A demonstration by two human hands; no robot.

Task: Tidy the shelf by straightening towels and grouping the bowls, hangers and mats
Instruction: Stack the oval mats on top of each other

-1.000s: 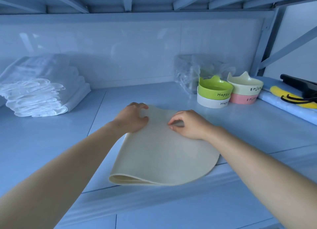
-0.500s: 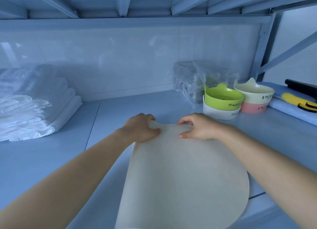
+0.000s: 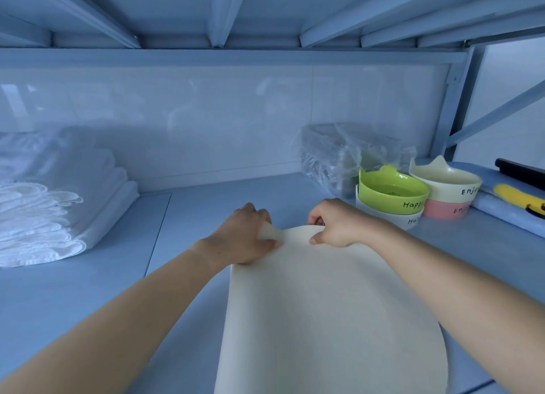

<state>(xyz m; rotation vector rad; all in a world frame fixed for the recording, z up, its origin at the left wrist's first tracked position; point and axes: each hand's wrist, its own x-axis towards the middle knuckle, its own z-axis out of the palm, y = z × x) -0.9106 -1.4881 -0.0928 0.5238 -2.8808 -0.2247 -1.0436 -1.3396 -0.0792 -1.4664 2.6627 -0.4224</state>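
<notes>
Currently: one cream flexible mat (image 3: 324,320) at lower centre on the pale blue shelf (image 3: 88,290). The left hand (image 3: 244,240) and right hand (image 3: 333,225) each pinch its far edge, fingers curled. Right of centre are four eared bowls in two stacks: green bowl (image 3: 392,196) "Happ-" on white bowl (image 3: 392,216) "Ha-", and cream bowl (image 3: 442,181) "Enjo-" on pink bowl (image 3: 445,209), whose lettering is faint. One stack of folded white towels (image 3: 59,210) at left.

"Happy" on green bowl (image 3: 392,199), "Enjo" on cream bowl (image 3: 442,184).
</notes>
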